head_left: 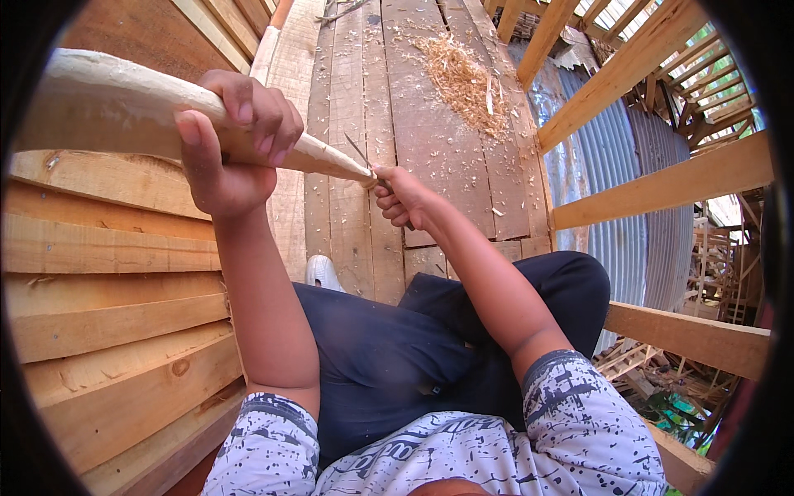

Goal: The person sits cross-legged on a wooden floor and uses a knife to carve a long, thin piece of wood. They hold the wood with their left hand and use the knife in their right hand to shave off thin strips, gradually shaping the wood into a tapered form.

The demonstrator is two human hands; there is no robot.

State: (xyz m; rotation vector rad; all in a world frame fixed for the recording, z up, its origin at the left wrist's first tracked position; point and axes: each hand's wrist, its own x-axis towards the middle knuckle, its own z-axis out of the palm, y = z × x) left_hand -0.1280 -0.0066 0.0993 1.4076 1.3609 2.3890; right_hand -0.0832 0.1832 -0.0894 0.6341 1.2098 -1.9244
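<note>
Pale wood is shaped into a long tapering pole (124,103), held aslant above the plank floor (347,223), its broader end to the left, its narrow tip beside the right hand (403,197). By the left hand (231,178) the pole is clasped from below, thumb and fingers wrapped round it. In the closed right hand a thin-bladed knife (356,149) is gripped; whether its edge touches the wood cannot be told. Stiffness and a fair weight toward the broad end are to be expected; a firm hold is best taken mid-shaft, well clear of the blade
</note>
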